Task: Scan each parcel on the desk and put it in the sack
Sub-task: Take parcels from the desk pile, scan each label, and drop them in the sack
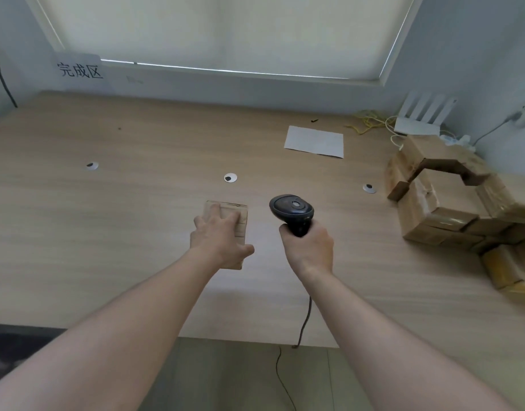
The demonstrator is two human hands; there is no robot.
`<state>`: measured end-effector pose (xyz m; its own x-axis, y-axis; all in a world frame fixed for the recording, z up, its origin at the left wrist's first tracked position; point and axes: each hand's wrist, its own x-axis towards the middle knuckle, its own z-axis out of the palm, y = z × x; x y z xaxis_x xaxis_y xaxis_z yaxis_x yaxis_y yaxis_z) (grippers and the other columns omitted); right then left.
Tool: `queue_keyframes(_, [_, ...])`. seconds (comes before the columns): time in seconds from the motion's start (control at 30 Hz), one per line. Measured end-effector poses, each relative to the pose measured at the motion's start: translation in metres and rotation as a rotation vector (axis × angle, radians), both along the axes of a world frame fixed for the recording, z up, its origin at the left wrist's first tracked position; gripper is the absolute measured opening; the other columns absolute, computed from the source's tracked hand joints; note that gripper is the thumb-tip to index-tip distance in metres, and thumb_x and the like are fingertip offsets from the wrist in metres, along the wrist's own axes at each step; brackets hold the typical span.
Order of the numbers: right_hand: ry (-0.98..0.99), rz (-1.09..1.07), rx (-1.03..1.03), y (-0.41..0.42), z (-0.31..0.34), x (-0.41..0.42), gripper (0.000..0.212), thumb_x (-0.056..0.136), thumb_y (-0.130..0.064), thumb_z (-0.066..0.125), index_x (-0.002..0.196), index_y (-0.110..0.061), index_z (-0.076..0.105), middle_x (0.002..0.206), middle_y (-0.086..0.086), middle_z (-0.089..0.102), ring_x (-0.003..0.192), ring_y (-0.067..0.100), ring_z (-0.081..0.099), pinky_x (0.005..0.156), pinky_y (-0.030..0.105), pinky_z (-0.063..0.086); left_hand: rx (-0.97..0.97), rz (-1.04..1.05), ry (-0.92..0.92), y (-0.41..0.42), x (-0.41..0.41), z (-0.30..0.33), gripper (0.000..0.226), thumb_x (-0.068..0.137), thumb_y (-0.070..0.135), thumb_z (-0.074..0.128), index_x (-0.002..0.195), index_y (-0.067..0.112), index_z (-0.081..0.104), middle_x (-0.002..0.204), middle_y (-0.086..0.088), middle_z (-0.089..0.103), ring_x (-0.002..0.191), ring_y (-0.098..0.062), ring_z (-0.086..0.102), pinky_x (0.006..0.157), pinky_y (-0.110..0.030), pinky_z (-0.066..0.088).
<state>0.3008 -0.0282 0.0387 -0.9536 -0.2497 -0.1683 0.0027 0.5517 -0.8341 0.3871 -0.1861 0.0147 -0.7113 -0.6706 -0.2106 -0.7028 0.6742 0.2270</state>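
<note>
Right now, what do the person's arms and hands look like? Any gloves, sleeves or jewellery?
Both forearms are bare as far as the picture shows: no sleeve reaches into view. The left hand and the right hand wear no gloves, and no watch, bracelet or wristband shows on either wrist. No ring shows on the visible fingers. There are no markings, straps or cables on the arms themselves.

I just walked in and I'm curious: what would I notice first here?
Probably the black scanner, gripped in the right hand mid-desk. Just left of it, the left hand holds a small brown parcel. At the desk's right edge sits a pile of brown parcels.
</note>
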Motion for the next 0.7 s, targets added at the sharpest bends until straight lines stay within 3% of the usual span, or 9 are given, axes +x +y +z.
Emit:
queue_keyframes(0.3, [-0.068, 0.010, 0.042, -0.032, -0.038, -0.002, 0.020, 0.085, -0.032, 0.068, 0.074, -0.020, 0.059, 0.070, -0.002, 0.063, 0.069, 0.021, 0.059, 0.062, 0.032, 0.042, 0.068, -0.007, -0.050, -0.026, 0.001, -0.040, 0.068, 0.073, 0.056, 0.072, 0.133, 0.037, 0.048, 0.154, -0.002, 0.023, 0.123, -0.037, 0.036, 0.083, -0.037, 0.044])
queue_keyframes(0.7, [-0.228, 0.020, 0.077, -0.056, -0.107, -0.066, 0.024, 0.085, -0.031, 0.068, 0.069, -0.023, 0.053, 0.064, -0.005, 0.058, 0.061, 0.020, 0.054, 0.057, 0.031, 0.039, 0.162, -0.004, -0.106, -0.041, -0.053, -0.105, 0.082, 0.074, 0.058, 0.070, 0.147, 0.040, 0.038, 0.164, -0.003, 0.012, 0.133, -0.039, 0.029, 0.105, -0.046, 0.045])
